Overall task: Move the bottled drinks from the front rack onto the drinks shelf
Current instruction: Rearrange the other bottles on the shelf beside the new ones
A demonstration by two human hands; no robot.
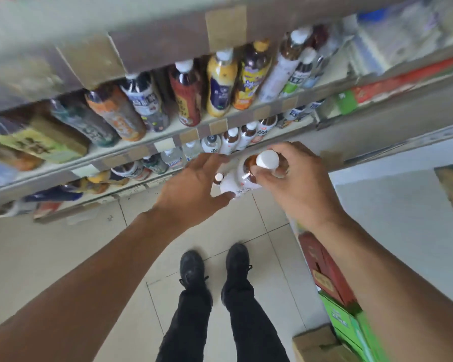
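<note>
My right hand (296, 184) grips a white-labelled bottle of brown drink with a white cap (267, 159), held in front of the drinks shelf (165, 146). My left hand (194, 189) is spread beside it, fingers around a second white-labelled bottle (228, 185) with a small white cap. Whether the left hand bears that bottle or only touches it is unclear. Both hands hover just below a shelf row of similar white-capped bottles (230, 138).
Upper shelf rows carry several coloured drink bottles (217, 82). Red and green cartons (332, 278) and a cardboard box (319, 343) stand at the right on the tiled floor. My black shoes (215, 267) are below.
</note>
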